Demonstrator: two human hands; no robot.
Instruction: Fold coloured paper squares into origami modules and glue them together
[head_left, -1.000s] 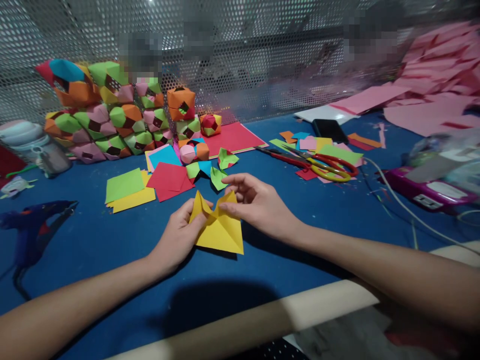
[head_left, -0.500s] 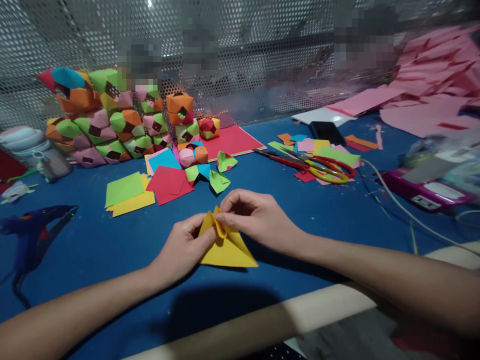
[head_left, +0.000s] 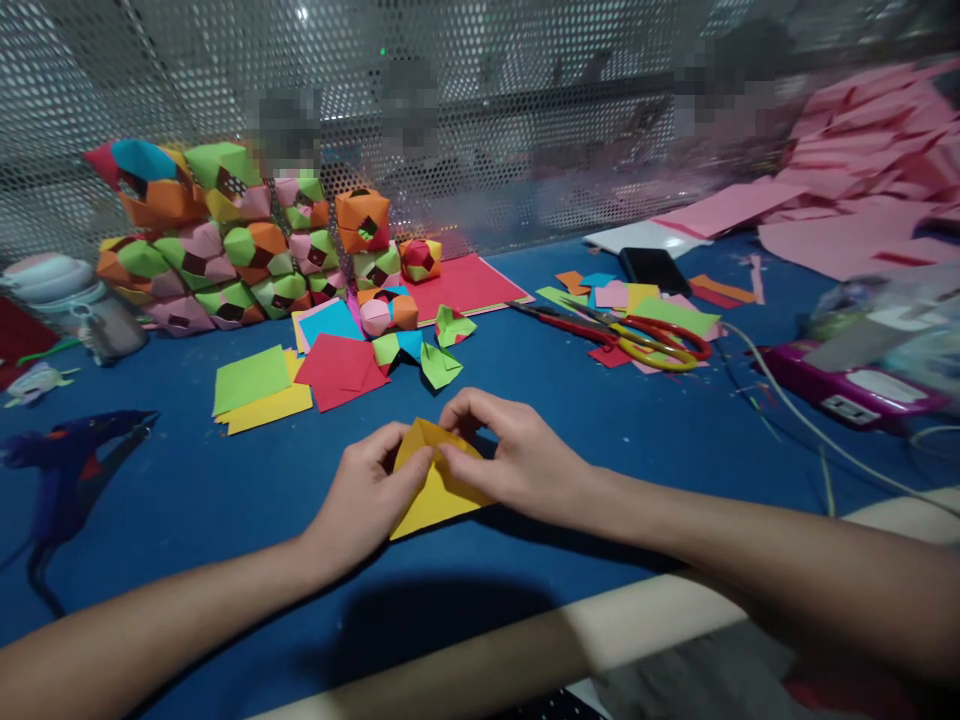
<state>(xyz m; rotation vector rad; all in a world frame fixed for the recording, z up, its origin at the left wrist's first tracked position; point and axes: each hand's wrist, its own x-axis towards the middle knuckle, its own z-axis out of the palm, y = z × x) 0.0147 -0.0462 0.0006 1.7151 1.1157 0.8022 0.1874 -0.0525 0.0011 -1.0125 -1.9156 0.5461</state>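
Note:
A folded yellow paper (head_left: pixel 435 490) lies on the blue table (head_left: pixel 187 500) near the front middle. My left hand (head_left: pixel 364 500) pinches its left side, thumb on top. My right hand (head_left: pixel 510 455) presses fingers and thumb together on its upper right part. Both hands meet at the paper's top fold. Behind them lie loose green folded pieces (head_left: pixel 441 362) and flat red squares (head_left: pixel 341 368), with green and yellow squares (head_left: pixel 255 388) further left.
A stack of multicoloured paper cubes (head_left: pixel 225 250) stands at the back left against a perforated metal screen. Red-and-yellow scissors (head_left: pixel 637 338) lie among paper scraps at the right. A blue glue gun (head_left: pixel 67 470) is far left. Pink paper sheets (head_left: pixel 862 190), a black phone (head_left: pixel 658 267) and a cable sit at the right.
The two raised yellow flaps have been brought together and pressed down; the paper is now flatter and more compact, with both hands closed over its top.

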